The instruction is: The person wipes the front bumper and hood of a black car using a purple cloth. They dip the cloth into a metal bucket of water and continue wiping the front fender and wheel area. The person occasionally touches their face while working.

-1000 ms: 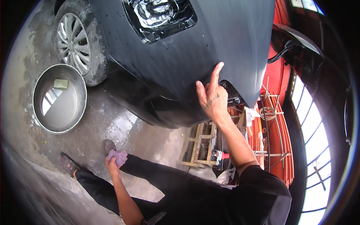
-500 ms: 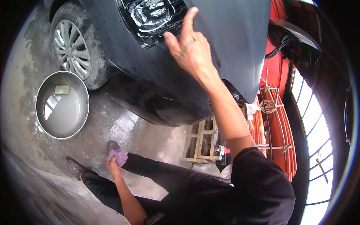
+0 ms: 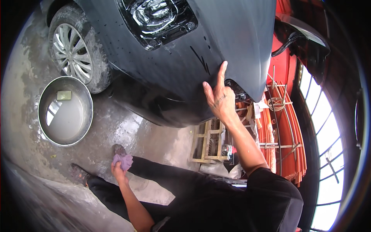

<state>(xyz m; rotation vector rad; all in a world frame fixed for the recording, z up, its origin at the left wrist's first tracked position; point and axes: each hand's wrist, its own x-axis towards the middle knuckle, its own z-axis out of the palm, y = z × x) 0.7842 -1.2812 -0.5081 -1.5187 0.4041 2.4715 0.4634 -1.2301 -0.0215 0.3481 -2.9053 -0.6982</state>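
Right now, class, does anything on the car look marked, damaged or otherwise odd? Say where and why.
Yes: dark, jagged streaks mark the dull grey car panel, up and left of the right hand, contrasting with the paler surface around them.

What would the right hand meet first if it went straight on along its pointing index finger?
The grey car panel: the right hand seems to be on or just above it, though depth is unclear.
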